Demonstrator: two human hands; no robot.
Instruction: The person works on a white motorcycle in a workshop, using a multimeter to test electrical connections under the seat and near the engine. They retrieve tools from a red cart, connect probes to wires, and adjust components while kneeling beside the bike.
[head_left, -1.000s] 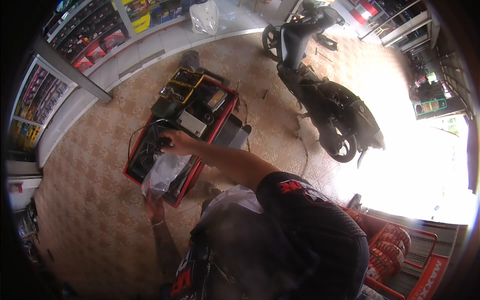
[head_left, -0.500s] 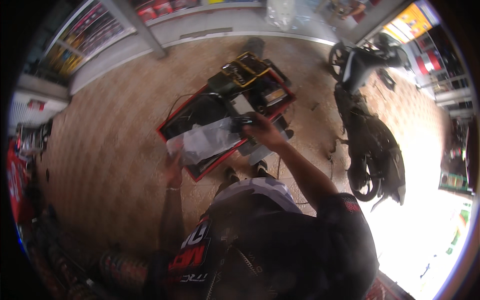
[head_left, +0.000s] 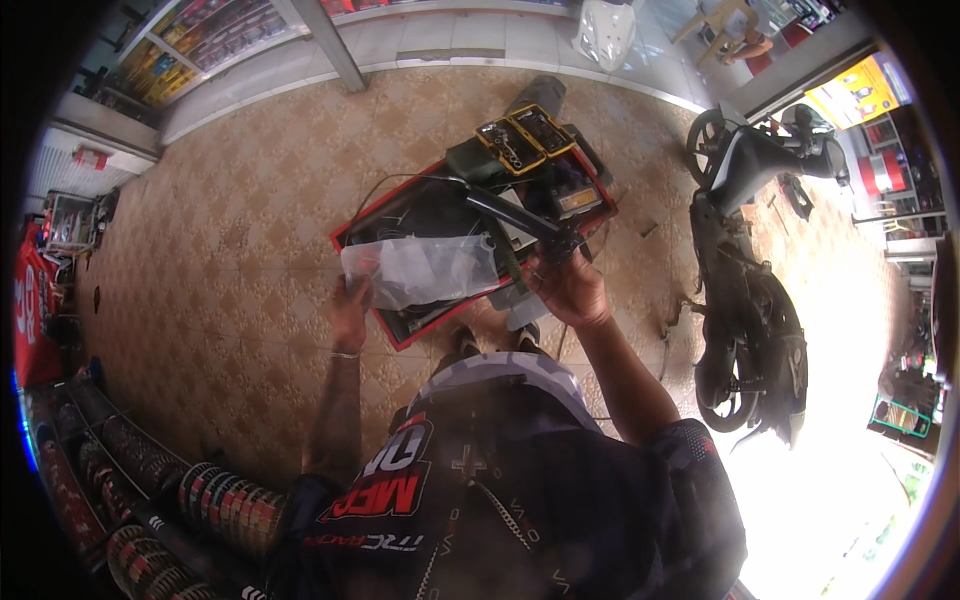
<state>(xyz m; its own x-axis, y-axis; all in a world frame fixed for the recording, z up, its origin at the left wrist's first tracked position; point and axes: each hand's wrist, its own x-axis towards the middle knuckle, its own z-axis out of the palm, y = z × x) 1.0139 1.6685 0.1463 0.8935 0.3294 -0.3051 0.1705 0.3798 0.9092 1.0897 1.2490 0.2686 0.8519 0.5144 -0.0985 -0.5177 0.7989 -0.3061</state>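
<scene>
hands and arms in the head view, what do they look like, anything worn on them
Both forearms are bare. The left hand has a thin, pale metal-looking bangle at the wrist. The right hand shows no glove or watch. Short dark sleeves with red and white lettering cover the upper arms.

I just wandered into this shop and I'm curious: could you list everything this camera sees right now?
Tray: one, red-rimmed, on the tiled floor ahead, full of tools.
Plastic bag: one, clear, over the tray, held by the left hand.
Black bar: one, long and dark, over the tray, gripped by the right hand.
Tool cases: two, yellow-edged, at the tray's far end.
Scooter: one, black, parked at the right.
Tyres: several, black, stacked lower left.
Shelves: stocked, along the far wall.
Left hand: holds the bag's edge.
Right hand: closed around the bar.
</scene>
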